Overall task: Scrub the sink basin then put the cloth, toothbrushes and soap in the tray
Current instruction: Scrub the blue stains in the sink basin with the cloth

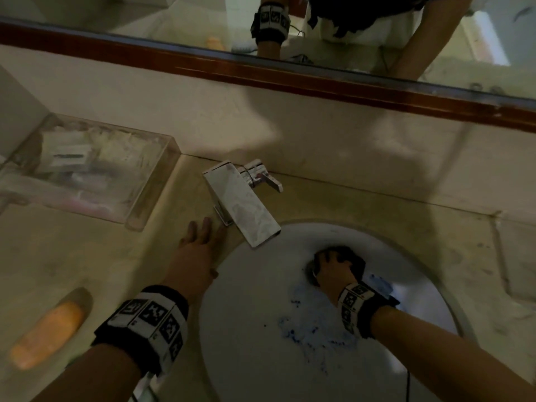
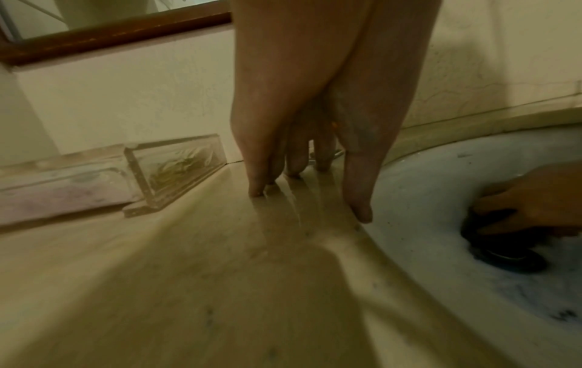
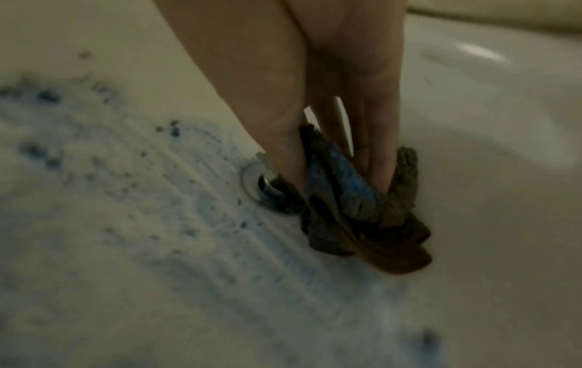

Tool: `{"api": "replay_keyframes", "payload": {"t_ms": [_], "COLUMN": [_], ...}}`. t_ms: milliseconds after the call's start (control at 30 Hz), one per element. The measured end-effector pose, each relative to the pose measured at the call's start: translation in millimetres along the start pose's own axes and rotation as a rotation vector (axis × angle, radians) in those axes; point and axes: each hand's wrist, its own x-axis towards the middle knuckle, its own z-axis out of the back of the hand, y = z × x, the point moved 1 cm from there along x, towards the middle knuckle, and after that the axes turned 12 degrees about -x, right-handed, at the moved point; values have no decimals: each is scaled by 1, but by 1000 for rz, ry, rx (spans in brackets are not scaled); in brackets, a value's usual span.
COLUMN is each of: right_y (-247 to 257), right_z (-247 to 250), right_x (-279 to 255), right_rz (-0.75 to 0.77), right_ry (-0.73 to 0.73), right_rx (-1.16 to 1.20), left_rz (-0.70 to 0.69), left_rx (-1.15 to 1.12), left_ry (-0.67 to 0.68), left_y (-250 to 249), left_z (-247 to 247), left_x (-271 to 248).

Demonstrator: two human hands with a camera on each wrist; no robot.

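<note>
Right hand [image 1: 333, 266] gripping cloth [image 3: 352, 199] beside basin [image 1: 261, 285] drain [image 3: 255, 181]; left hand [image 1: 197, 250] flat, fingers straight, on worktop [image 1: 116, 256].

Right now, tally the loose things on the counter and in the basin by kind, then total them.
Cloth: 1, in the basin under the right hand
Soap: 1, on the counter
Clear tray: 1, on the counter; contents too blurred to count
Total: 3
</note>
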Motion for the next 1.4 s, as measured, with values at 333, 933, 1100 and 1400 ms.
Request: {"api": "replay_keyframes", "payload": {"t_ms": [333,933,1100,1400], "right_y": [-49,-62,-50,-57], "right_z": [-23,-38,-33,-45], "right_x": [-27,-43,-65,-54], "right_rz": [-46,-178,-148,-282], "right_ry": [213,224,140,171], "right_rx": [396,527,491,457], "left_rz": [-45,-71,-81,-91], "left_rx": [104,218,201,198], "left_ry": [100,190,176,149], "left_y": [4,4,4,6], "left_z": [5,13,12,9], "left_x": [-5,-11,-11,-10]}}
